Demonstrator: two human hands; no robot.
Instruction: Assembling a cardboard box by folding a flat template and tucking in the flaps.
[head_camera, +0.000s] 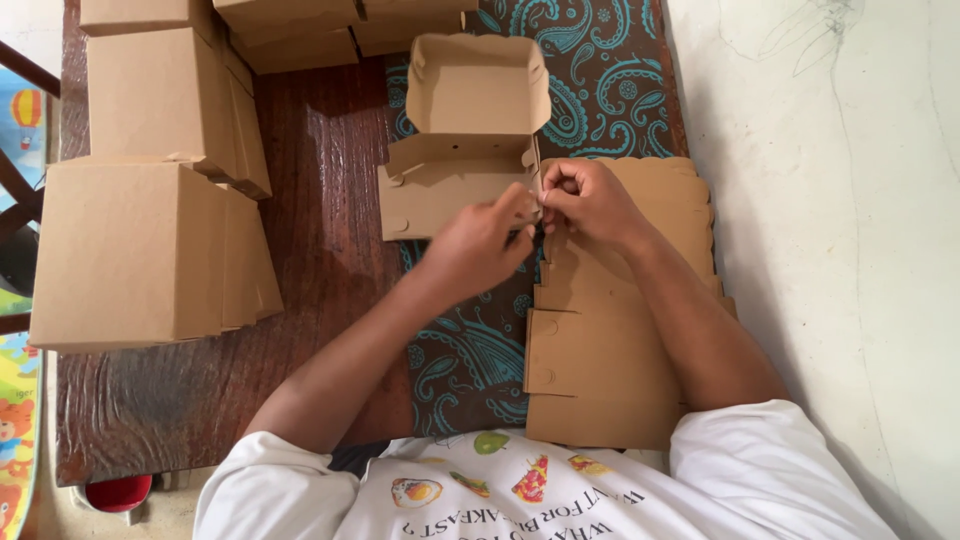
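A dark wooden table (310, 210) fills the centre and left of the frame, its left half crowded with stacks of folded cardboard boxes (140, 250) up to the left edge, a bare strip of wood open between these and the paisley cloth (600, 80); a pale wall closes off the right. A pile of flat box blanks (610, 350) lies at lower right under the right forearm. At upper centre the half-folded box (470, 140) stands open, where the left hand (485, 240) and right hand (590, 200), both pinched narrow, grip its right corner flap.
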